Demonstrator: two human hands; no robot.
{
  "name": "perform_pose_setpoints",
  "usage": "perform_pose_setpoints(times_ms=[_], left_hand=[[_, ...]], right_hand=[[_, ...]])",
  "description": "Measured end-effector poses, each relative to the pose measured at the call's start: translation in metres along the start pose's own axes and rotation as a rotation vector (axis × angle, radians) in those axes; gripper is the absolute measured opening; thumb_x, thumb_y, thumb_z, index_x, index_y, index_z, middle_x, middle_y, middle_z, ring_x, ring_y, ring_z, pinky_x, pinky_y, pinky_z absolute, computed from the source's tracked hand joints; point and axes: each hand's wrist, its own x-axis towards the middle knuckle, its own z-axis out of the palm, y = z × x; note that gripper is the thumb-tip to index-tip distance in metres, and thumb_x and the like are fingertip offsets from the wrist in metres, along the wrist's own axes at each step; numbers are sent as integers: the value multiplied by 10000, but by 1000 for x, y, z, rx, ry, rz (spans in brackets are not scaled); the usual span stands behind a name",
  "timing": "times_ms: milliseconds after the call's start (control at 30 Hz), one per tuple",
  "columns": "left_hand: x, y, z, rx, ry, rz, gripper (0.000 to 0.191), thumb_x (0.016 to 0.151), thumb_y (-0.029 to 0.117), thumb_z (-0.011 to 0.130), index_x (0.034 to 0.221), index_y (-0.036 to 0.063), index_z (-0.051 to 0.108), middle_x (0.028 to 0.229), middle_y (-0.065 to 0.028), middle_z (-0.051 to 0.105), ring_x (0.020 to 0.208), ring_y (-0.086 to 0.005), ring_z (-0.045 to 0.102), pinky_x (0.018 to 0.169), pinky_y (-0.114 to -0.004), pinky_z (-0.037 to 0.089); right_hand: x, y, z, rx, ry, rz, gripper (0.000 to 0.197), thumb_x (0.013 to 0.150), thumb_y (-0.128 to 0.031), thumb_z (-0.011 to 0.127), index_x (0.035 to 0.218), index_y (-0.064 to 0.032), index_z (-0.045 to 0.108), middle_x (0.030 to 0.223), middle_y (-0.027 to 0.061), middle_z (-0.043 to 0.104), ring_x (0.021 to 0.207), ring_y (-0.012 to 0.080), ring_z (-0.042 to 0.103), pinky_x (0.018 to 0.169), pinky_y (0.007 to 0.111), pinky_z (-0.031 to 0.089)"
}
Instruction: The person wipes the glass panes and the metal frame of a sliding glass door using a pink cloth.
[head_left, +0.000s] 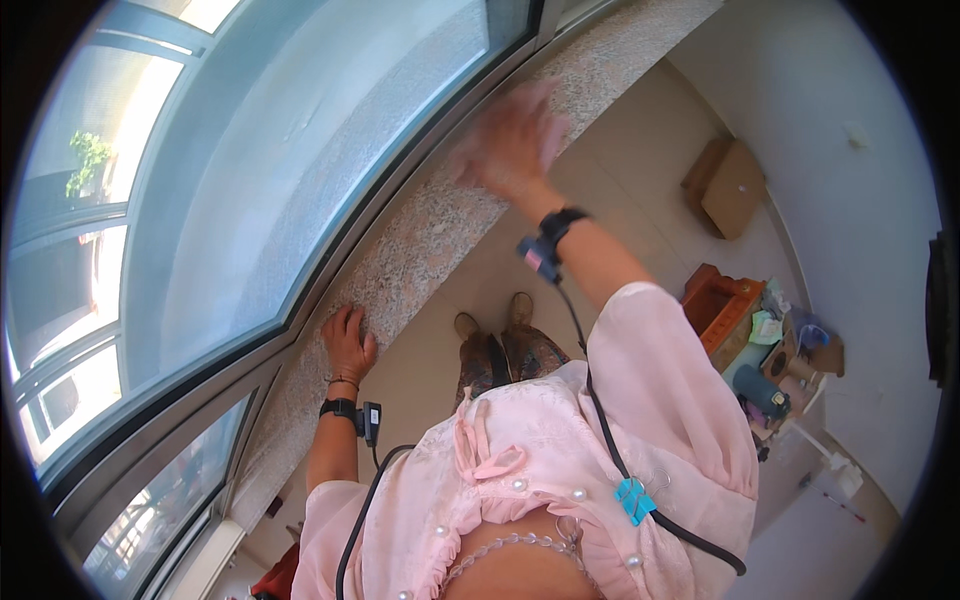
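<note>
My right hand (510, 150), blurred by motion, is over the speckled granite window sill (420, 251). Under and beside its fingers shows what looks like a pink cloth (556, 135), its outline smeared. Lower along the same sill, my left hand (348, 341) rests with fingers a little apart and nothing in it. The window's metal frame (330, 281) runs close past both hands, and its glass pane (300, 172) fills the upper left. Black straps with small devices circle both wrists.
A black cable (592, 390) runs from my right wrist to a blue binder clip (634, 501) on my blouse. A cardboard box (727, 187) stands on the floor by the wall. Nearer are an orange-brown wooden box (720, 304) and a dark teal bottle (759, 388) among clutter.
</note>
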Motion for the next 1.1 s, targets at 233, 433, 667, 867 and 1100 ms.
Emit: perform_pose_setpoints(times_ms=[233, 433, 667, 867, 1100], left_hand=[[-2, 1, -1, 35, -5, -5, 440, 686, 211, 535, 1109, 92, 510, 1190, -148, 449, 1076, -342, 395, 935, -446, 286], [-2, -2, 6, 64, -28, 19, 456, 708, 241, 514, 1132, 77, 489, 1203, -167, 431, 1083, -357, 382, 936, -464, 276], [-8, -9, 8, 109, -48, 79, 470, 831, 379, 389, 1164, 52, 447, 1202, -200, 417, 1074, -386, 380, 915, -501, 277], [-7, -21, 22, 161, -59, 95, 508, 863, 433, 332, 1183, 50, 424, 1203, -226, 411, 1062, -413, 392, 886, -522, 305], [89, 15, 34, 41, -176, 155, 340, 808, 126, 461, 1137, 42, 466, 1078, -196, 519, 967, -380, 494, 825, -461, 393]], right_hand=[[-82, -59, 25, 374, 40, -547, 342, 681, -320, 591, 966, -130, 583, 1108, 56, 512, 1110, 258, 401, 989, 482, 228], [4, 86, 11, 148, 190, -238, 332, 736, -301, 554, 1027, -141, 565, 1134, 50, 500, 1107, 265, 400, 985, 450, 226], [83, 203, 1, -93, 149, 170, 453, 827, -445, 439, 1163, -147, 502, 1286, 67, 391, 1242, 273, 259, 1036, 481, 99], [28, 158, -10, 41, 78, 60, 445, 782, -402, 500, 1136, -133, 522, 1259, 99, 426, 1211, 277, 319, 1029, 532, 84], [8, 87, 7, 429, 140, -337, 377, 638, -245, 592, 997, -133, 567, 1151, 72, 506, 1137, 252, 396, 1019, 456, 181]])
